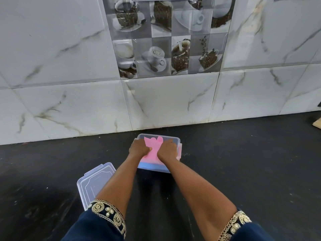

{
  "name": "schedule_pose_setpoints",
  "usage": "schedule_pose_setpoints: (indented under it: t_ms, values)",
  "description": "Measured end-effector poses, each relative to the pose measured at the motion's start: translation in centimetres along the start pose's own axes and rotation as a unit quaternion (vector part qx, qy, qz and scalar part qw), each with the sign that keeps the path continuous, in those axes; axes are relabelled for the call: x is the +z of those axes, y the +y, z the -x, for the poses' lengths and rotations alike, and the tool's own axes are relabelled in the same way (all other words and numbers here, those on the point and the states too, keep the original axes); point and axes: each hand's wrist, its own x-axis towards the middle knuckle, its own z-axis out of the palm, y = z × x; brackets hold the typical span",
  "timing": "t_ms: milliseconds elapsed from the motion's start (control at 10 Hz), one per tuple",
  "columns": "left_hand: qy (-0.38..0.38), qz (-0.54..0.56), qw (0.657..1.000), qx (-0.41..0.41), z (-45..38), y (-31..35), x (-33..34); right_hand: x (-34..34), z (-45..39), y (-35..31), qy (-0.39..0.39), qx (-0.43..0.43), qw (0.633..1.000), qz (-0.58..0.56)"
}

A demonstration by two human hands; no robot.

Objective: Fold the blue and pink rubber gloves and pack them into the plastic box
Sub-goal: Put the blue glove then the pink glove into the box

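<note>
A clear plastic box [175, 139] stands on the black counter close to the wall. A pink rubber glove [153, 145] lies on top inside it, fingers pointing to the wall. A blue glove [151, 166] shows as a strip beneath it at the near edge. My left hand [139, 148] presses on the pink glove's left side. My right hand [167, 150] presses on its right side. Both hands lie palm down with the fingers curled onto the glove.
The box's clear lid [93, 183] lies on the black counter [243, 162] to the near left, partly under my left forearm. A marble-tiled wall [165, 101] rises just behind the box. A cardboard-coloured corner [317, 125] shows at the far right.
</note>
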Motion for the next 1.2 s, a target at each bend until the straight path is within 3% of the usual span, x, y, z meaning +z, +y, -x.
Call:
schedule_pose_setpoints:
  t_ms: [100,200,300,500,700,900,1000,1200]
  values:
    - [0.072,-0.113,0.99,0.041,0.4,0.6,-0.4,0.0,0.4,-0.9,0.1,-0.04,0.984,0.143]
    - [0.15,-0.21,0.955,0.145,0.3,1.3,-0.8,0.2,-0.1,-1.3,0.12,-0.16,0.963,0.181]
    - [0.127,-0.241,0.929,0.249,0.3,1.4,-0.8,0.8,-0.4,-1.0,0.045,-0.216,0.96,0.174]
    - [0.057,-0.159,0.958,0.231,0.7,0.9,-0.1,1.5,-0.9,-0.9,0.015,-0.183,0.964,0.19]
    - [-0.009,-0.109,0.976,0.187,-0.1,-0.1,1.0,1.8,-1.1,-1.0,-0.004,-0.165,0.977,0.132]
    - [-0.008,-0.083,0.982,0.168,-0.2,-0.4,1.3,0.6,-1.9,-0.7,-0.021,-0.163,0.982,0.096]
    - [-0.025,-0.096,0.984,0.151,0.1,-0.1,0.9,0.3,-1.2,-2.3,0.013,-0.143,0.988,0.057]
    - [0.102,-0.082,0.981,0.144,2.2,-2.2,-1.3,2.1,1.1,-4.9,0.124,-0.195,0.973,-0.001]
